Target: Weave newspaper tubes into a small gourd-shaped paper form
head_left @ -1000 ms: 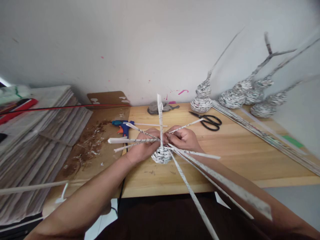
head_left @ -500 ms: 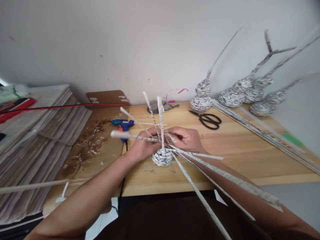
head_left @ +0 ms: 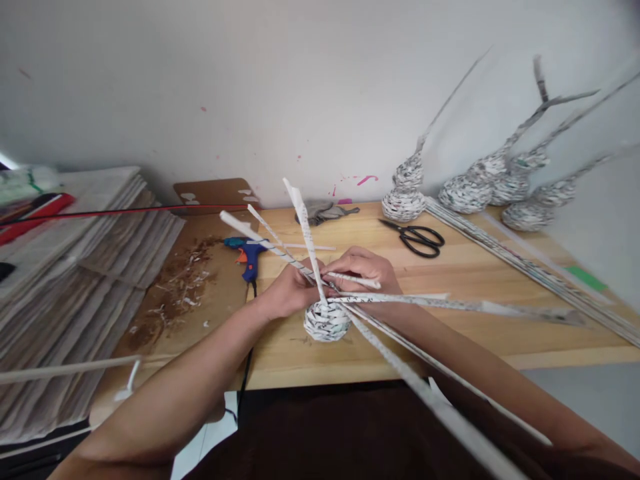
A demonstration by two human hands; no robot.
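A small woven paper gourd base [head_left: 327, 323] sits near the table's front, with several rolled newspaper tubes fanning out from its top. My left hand [head_left: 293, 288] is closed around the far left of its upper rim, among the upright tubes. At the far right of the rim, my right hand [head_left: 369, 270] pinches a paper tube [head_left: 356, 280]. Long tubes [head_left: 415, 380] stretch from the weave over my right forearm toward me. Where my fingertips meet the weave is partly hidden behind the tubes.
Black scissors [head_left: 417, 239] lie beyond my right hand. A blue glue gun [head_left: 253, 257] lies left. Finished woven gourds [head_left: 403, 203] stand by the wall, beside a bundle of paper tubes [head_left: 520, 267]. Stacked newspapers [head_left: 100, 267] and paper scraps [head_left: 185, 287] are at left.
The woven base has turned slightly, and its upright tubes lean further left. One tube now points right across my right hand. Both hands stay at the rim.
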